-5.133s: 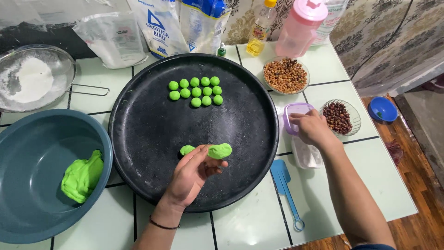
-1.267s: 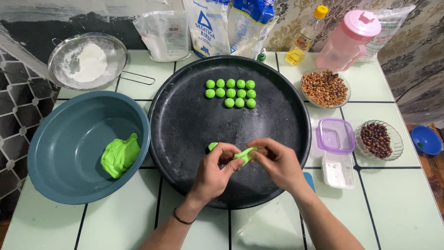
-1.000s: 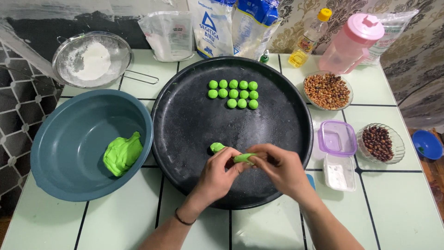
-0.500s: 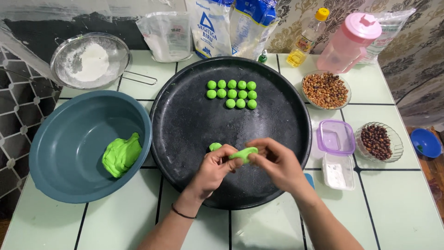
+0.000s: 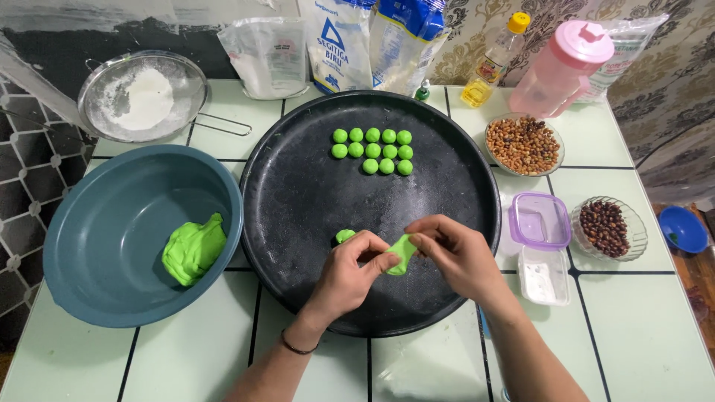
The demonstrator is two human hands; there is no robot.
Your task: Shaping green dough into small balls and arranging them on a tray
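Observation:
Both of my hands meet over the near part of a round black tray. My left hand and my right hand pinch a flattened piece of green dough between their fingertips. A small green dough lump lies on the tray just left of my left hand. Several small green dough balls sit in rows at the tray's far side. A bigger lump of green dough rests in a teal basin to the left.
At the right stand a bowl of peanuts, a glass bowl of dark beans, a small container with its purple lid, a pink jug and an oil bottle. A flour sieve and flour bags stand behind.
Five seconds ago my right hand was at the purple-lidded container; it has since joined my left hand on the dough piece. Over the last second both hands keep working the piece, hardly shifting.

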